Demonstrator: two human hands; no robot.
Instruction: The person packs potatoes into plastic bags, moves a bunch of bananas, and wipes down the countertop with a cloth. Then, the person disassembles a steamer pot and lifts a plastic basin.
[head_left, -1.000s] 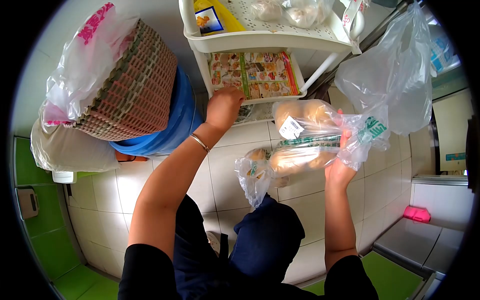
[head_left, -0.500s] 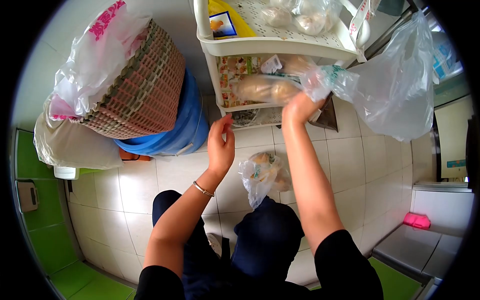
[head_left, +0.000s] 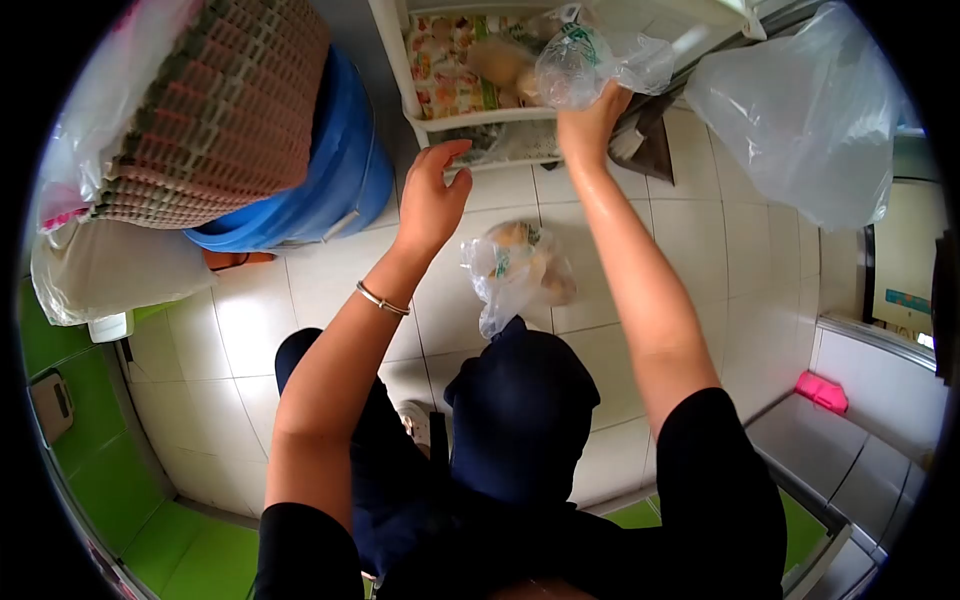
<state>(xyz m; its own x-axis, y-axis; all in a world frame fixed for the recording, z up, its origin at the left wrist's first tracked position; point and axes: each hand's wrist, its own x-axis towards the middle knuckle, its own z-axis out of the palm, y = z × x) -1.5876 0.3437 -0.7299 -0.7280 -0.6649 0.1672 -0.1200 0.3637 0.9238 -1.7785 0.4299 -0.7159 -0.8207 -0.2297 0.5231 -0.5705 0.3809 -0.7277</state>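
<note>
My right hand (head_left: pixel 592 115) is at the front of the shelf tier, closed on the gathered end of a clear plastic bag (head_left: pixel 572 68) with green print. Round tan items show inside the bag, which lies over the colourful printed sheet (head_left: pixel 440 62) on the tier of the white rack (head_left: pixel 480 122). My left hand (head_left: pixel 436 195) hovers just in front of the rack, fingers apart and holding nothing, a bracelet on its wrist. Another clear bag (head_left: pixel 518 265) with tan items sits on the floor tiles between my forearms, near my knee.
A woven basket (head_left: pixel 225 110) sits on a blue bucket (head_left: pixel 350 170) at the left, beside a pale full bag (head_left: pixel 110 270). An empty-looking plastic bag (head_left: pixel 810 120) hangs at the right. Below the tier is a lower one (head_left: pixel 520 145). A pink object (head_left: pixel 822 391) lies at the far right.
The bag in my right hand has moved left and away from me, from above the floor onto the shelf tier. My left hand has drawn back from the rack and opened. The view has shifted.
</note>
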